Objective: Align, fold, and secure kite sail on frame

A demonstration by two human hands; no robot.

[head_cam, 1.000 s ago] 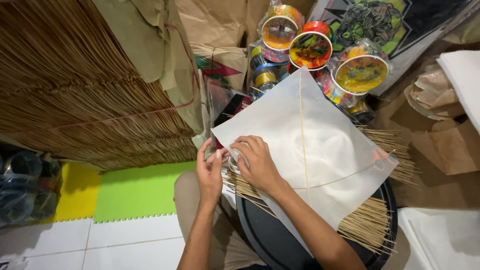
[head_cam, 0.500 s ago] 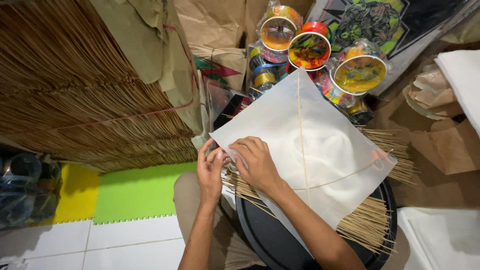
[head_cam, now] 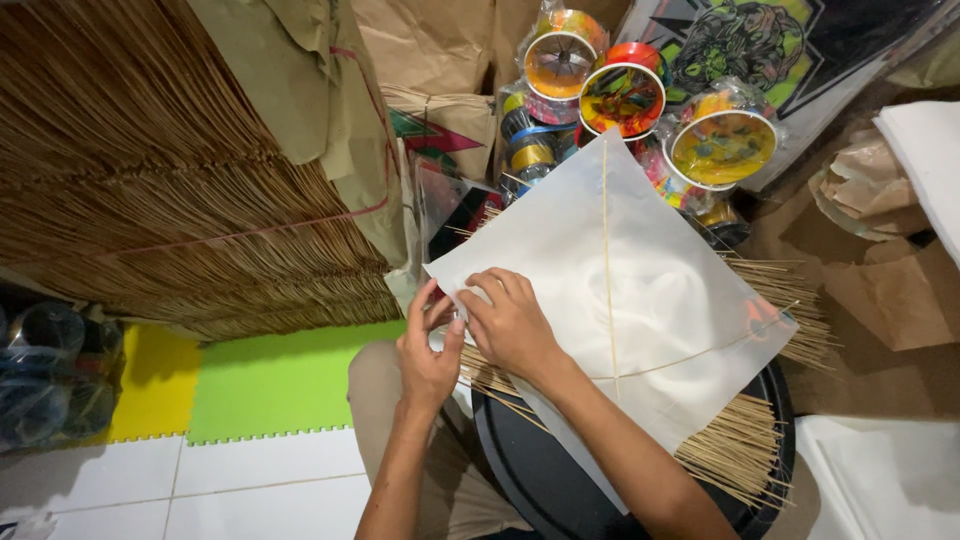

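A huge bundle of thin sticks [head_cam: 180, 190] fills the upper left of the frame, while a white paper kite [head_cam: 620, 300] lies at centre over a round black tray [head_cam: 560, 480]. At the kite's left corner, the right hand [head_cam: 510, 325] presses curled fingers onto the paper and the left hand [head_cam: 428, 350] apparently pinches the edge, though the grip is partly hidden. Green and yellow foam mats [head_cam: 260, 385] leave open floor at lower left; coloured string reels [head_cam: 620, 100] crowd the kite's top tip.

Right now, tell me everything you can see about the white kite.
The kite is a diamond of thin, white, slightly translucent paper. A thin stick runs top to bottom as a spine, and a bowed stick curves across its lower half. It lies flat, top corner toward the colourful spools, resting on a spread of thin sticks over a round black tray. Both hands work at its left corner: the left hand pinches the edge, and the right hand presses on the paper.
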